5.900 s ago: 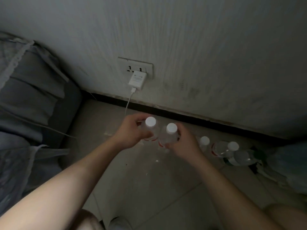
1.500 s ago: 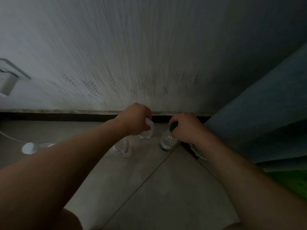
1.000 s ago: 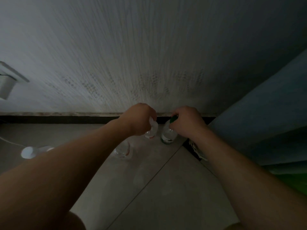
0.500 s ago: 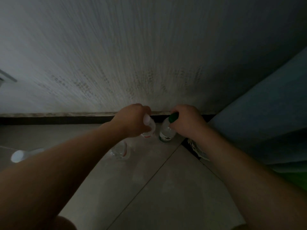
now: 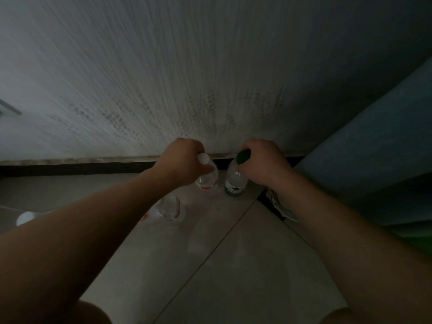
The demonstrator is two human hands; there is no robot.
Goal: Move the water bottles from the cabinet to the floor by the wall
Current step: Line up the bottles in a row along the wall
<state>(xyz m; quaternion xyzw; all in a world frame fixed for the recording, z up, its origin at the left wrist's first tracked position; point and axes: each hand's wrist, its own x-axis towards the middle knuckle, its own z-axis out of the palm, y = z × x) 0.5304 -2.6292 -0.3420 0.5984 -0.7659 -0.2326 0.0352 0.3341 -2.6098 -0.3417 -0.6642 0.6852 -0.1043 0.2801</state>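
Two clear water bottles stand upright on the tiled floor close to the dark skirting of the wall. My left hand grips the neck of the white-capped bottle, which has a red label. Beside it, my right hand grips the neck of the green-capped bottle. A third clear bottle with a red label stands nearer me, partly hidden by my left forearm. Another white-capped bottle shows at the far left, behind that arm.
The grey wall with its dark skirting runs across the back. A blue-grey piece of furniture closes the corner on the right. Something patterned lies at its foot. Tiled floor stretches toward me.
Both hands stay on the same two bottle necks by the skirting. The bottles have shifted only slightly; the view has drifted a little.
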